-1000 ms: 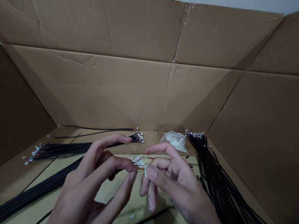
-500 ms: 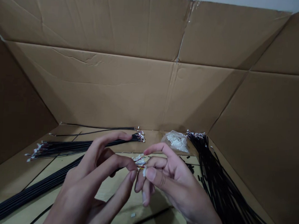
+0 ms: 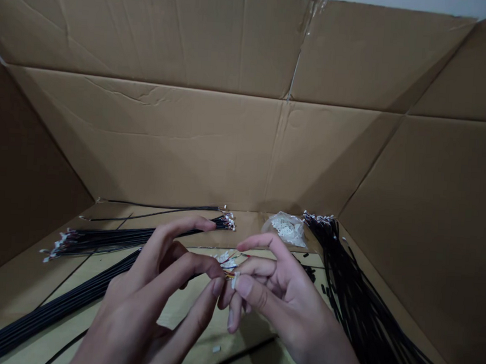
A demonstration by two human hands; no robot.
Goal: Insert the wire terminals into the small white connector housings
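My left hand pinches thin coloured wires between thumb and index finger, just left of the middle. Facing it, my right hand grips a small white connector housing between thumb and fingers, its other fingers loosely curled. Yellow and orange wires run from the left fingertips to the connector; how deep they sit in it is hidden. A red wire and a dark wire stand free above the right fingers. Just behind the fingertips lies a small heap of white connectors, partly covered by the hands.
Bundled black cables lie at the left, with a second cable bundle behind. A clear bag of white connectors sits at the back. More black cables spread along the right. One loose connector lies in front. Cardboard walls surround the surface.
My right hand has shifted and turned slightly, so the yellow wires at the connector show more plainly. The left hand keeps nearly the same pinch.
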